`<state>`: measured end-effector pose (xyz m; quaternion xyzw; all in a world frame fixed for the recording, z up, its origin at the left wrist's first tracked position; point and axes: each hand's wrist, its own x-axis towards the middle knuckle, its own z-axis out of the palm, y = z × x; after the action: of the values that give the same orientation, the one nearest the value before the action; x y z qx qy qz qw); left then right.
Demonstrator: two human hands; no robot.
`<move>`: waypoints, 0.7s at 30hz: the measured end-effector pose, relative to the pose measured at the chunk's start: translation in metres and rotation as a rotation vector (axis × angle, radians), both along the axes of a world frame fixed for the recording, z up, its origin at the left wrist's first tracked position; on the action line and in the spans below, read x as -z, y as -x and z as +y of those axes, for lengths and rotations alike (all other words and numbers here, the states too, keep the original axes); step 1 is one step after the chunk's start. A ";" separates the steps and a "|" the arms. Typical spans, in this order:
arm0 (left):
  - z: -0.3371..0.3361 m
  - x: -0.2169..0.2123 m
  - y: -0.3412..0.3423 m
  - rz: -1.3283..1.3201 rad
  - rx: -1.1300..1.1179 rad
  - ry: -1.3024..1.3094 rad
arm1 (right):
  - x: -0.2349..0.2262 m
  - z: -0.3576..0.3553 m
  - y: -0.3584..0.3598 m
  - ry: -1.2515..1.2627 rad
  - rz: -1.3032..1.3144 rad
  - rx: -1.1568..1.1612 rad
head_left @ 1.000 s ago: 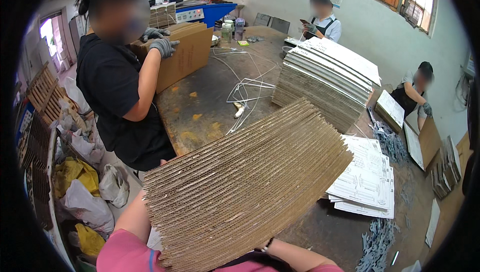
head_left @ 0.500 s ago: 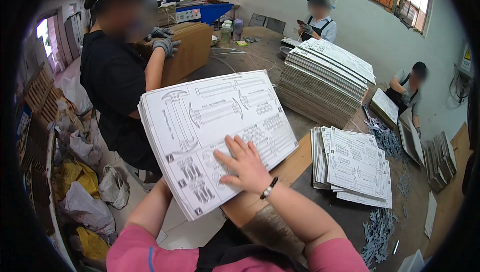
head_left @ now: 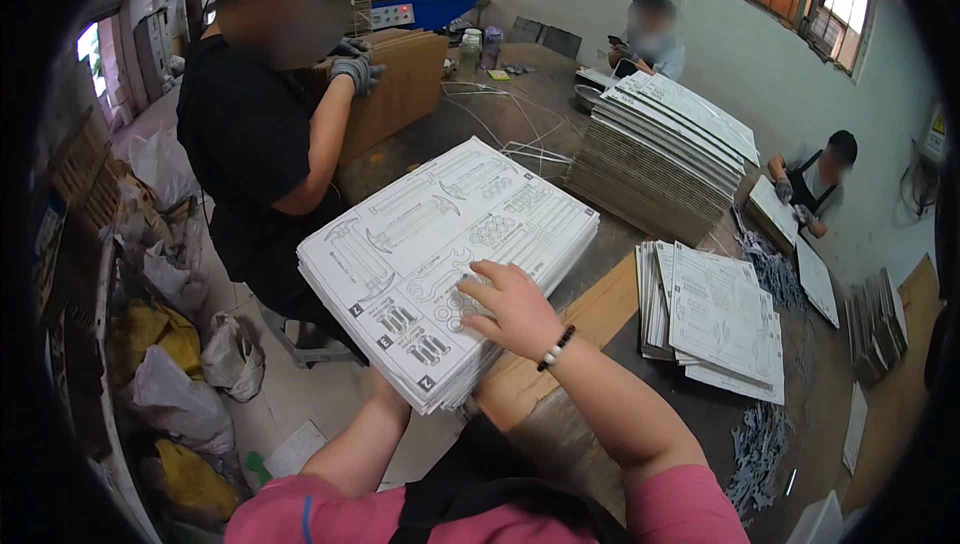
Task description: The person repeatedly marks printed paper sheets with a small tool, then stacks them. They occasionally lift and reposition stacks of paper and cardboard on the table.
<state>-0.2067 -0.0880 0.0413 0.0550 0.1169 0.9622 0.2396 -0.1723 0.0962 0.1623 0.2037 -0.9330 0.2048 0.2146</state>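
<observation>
A thick stack of white cardboard sheets (head_left: 450, 244), printed with line drawings of hammers, wrenches and nuts, lies tilted in front of me. It juts past the table's near edge. My right hand (head_left: 513, 312), with a beaded bracelet at the wrist, rests on the top sheet near its right front side, fingers spread. From below, my left forearm (head_left: 365, 434) reaches under the stack's near corner and bears it; the fingers of that hand are hidden beneath. Right of the stack, a smaller fanned pile of similar sheets (head_left: 715, 319) lies on the table.
A tall pile of boards (head_left: 660, 164) stands farther back. Metal wrenches (head_left: 760, 454) lie heaped at right. A gloved co-worker (head_left: 250, 144) at left handles brown boards (head_left: 395, 94); two more people are beyond the table. Bags (head_left: 180, 404) crowd the floor at left.
The stack has tipped to a flatter lie, showing its near side edges. My right hand stays spread on top, now nearer the stack's right front edge. My view has shifted slightly.
</observation>
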 end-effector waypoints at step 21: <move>-0.020 0.094 -0.001 -0.372 -0.446 0.855 | 0.094 0.052 -0.362 0.039 -0.517 0.999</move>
<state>-0.2056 -0.1081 -0.0524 -0.2461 0.4643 0.8495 0.0462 0.1898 0.1482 0.0680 -0.3235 -0.9344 0.1389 0.0538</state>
